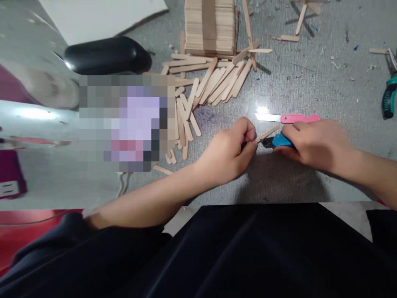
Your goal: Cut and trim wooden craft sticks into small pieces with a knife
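My left hand [229, 151] is closed in a pinch on a small wooden craft stick [269, 133], which points up and to the right from the fingertips. My right hand [319, 145] wraps round a blue utility knife [281, 141] with a black front end. That front end is close to the stick and the left fingertips; its blade cannot be made out. Just above the right hand lies a pink folding knife [299, 118], its bright blade out and pointing left. Something dark shows between the left fingers, too hidden to name.
Loose craft sticks [217, 85] spread left of centre, below a banded bundle of sticks [225, 27]. Joined sticks [250, 39] stand nearby. Teal-handled pliers [389, 97] lie far right. A black case [107, 56] and a purple box [11, 174] are on the left.
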Action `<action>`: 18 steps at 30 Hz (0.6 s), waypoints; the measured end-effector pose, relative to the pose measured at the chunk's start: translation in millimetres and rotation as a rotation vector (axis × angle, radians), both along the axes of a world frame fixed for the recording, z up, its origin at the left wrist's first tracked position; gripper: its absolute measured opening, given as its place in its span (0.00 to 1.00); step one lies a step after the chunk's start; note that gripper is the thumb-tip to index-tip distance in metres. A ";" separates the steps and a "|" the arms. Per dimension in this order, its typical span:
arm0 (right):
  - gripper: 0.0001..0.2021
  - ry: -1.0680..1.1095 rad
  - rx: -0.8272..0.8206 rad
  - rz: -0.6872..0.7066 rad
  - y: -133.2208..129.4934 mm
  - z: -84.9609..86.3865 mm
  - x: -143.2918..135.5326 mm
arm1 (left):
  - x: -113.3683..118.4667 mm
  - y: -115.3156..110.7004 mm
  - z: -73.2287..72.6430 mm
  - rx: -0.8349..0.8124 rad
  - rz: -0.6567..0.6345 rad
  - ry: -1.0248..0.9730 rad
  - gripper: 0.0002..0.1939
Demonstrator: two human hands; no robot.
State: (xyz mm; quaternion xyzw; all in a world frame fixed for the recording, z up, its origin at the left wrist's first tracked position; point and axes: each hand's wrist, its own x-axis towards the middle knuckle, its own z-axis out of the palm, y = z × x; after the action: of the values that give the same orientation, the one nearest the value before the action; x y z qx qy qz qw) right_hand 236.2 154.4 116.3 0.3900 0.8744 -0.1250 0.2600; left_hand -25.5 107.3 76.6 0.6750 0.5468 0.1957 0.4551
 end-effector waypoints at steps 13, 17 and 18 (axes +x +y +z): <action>0.38 0.023 -0.019 -0.033 2.8 1.2 -0.3 | 1.2 -0.4 4.3 -0.009 -0.001 0.036 0.12; 0.37 -0.004 -0.054 -0.042 7.2 4.8 -0.6 | 1.5 -0.8 0.0 0.009 0.005 0.009 0.13; 0.37 -0.006 -0.053 -0.042 7.7 5.5 -0.7 | 1.4 -0.9 -0.9 0.016 0.006 0.003 0.13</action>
State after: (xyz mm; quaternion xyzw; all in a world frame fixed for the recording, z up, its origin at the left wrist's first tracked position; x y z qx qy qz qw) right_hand 235.5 162.1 121.7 0.4016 0.8618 -0.1524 0.2700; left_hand -24.2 106.5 75.7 0.6773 0.5480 0.2004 0.4481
